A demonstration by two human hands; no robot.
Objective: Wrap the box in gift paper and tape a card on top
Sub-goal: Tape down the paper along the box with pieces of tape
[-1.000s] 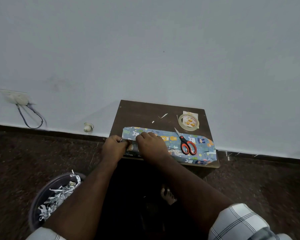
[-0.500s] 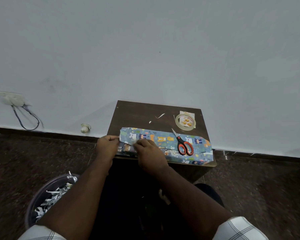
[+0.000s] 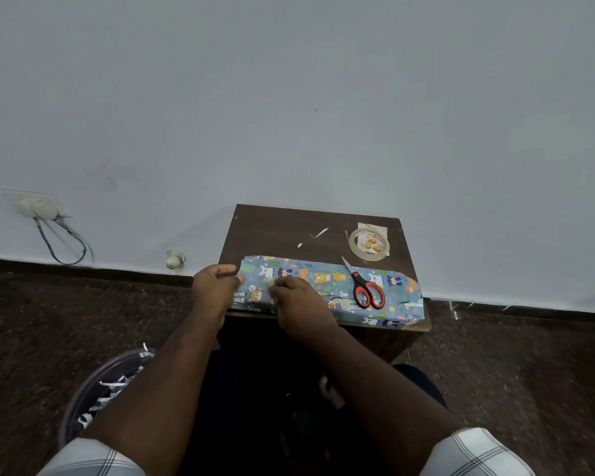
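On the small brown desk lies the box wrapped in blue cartoon gift paper, along the near edge. The left hand curls round the paper at the box's left end, and the right hand pinches the fold just beside it. Red-handled scissors rest on the paper; a tape roll sits behind.
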